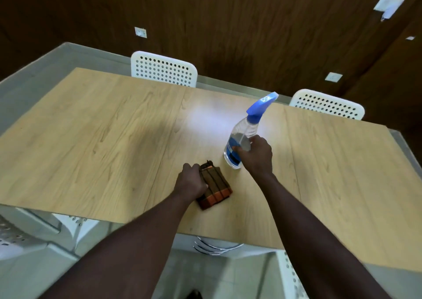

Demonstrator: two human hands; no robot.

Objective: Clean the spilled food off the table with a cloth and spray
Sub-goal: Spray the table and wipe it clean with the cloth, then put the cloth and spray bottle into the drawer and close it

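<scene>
A folded brown and orange striped cloth (214, 188) lies on the light wooden table (114, 138) near its front edge. My left hand (190, 182) grips the cloth's left side. Just to the right stands a clear spray bottle (242, 136) with a blue trigger head and blue label, tilted a little away from me. My right hand (257, 156) is wrapped around the bottle's lower body, and the bottle's base touches the table. I see no spilled food on the table surface; a bright glare patch lies behind the bottle.
Two white perforated chairs stand at the table's far side, one chair (163, 69) at the middle and another chair (327, 104) to the right. Parts of white chairs (13, 237) show below the front edge. A dark wooden wall rises behind.
</scene>
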